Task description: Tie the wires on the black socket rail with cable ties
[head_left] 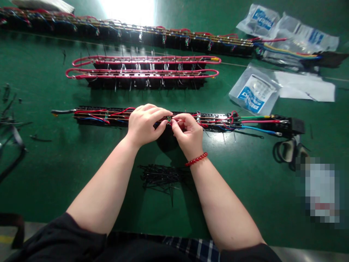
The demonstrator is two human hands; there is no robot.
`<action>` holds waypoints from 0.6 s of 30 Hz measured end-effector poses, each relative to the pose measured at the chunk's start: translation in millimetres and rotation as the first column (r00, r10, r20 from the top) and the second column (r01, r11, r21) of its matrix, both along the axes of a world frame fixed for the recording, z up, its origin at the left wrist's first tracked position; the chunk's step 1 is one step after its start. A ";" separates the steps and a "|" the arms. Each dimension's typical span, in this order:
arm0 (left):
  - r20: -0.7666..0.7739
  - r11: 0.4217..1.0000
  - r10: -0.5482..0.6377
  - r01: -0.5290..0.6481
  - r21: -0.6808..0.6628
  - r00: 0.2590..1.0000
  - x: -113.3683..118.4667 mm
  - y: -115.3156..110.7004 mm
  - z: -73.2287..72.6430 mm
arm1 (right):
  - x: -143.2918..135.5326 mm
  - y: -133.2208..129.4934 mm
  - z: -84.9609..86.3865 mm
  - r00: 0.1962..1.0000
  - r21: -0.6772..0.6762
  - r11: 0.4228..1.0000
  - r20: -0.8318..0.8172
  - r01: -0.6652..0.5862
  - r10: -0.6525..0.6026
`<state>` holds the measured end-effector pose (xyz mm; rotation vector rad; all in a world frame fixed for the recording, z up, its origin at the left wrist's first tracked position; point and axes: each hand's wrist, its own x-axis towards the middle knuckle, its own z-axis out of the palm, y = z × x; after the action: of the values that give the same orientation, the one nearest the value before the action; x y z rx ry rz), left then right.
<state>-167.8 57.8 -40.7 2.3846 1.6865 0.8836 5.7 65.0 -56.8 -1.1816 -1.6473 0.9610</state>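
On a green table [231,207], a long black wired strip [215,122] lies crosswise. The left hand [148,122] and the right hand [188,131] meet over its middle, with their fingertips at a small green circuit board [169,119]; whether they grip it is not clear. The right wrist wears a red bead bracelet [196,159]. Between the forearms lies a heap of black cable ties [160,176]. Beyond the strip are two shorter modules with red wire loops [147,74], then a longer wired strip [141,35]. To the right are plastic bags [255,91], white paper [305,87] and scissors [293,154].
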 end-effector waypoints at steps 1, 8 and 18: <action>-0.003 1.000 0.002 -0.002 -0.001 1.000 0.0 0.0 0.1 | -0.1 0.0 -0.1 1.000 -0.002 1.000 -0.002 0.003 -0.003; 0.005 1.000 -0.001 0.001 -0.001 1.000 0.2 -0.2 -0.4 | -0.5 0.5 -1.2 1.000 0.007 1.000 -0.023 0.010 -0.009; 0.023 1.000 -0.013 0.013 0.007 1.000 -0.7 -0.1 -1.7 | -1.4 0.6 -1.6 0.999 0.001 1.000 -0.027 0.022 -0.022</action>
<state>-168.4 57.8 -42.4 2.3783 1.6602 0.9125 4.3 65.6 -58.4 -1.1790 -1.6104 0.9582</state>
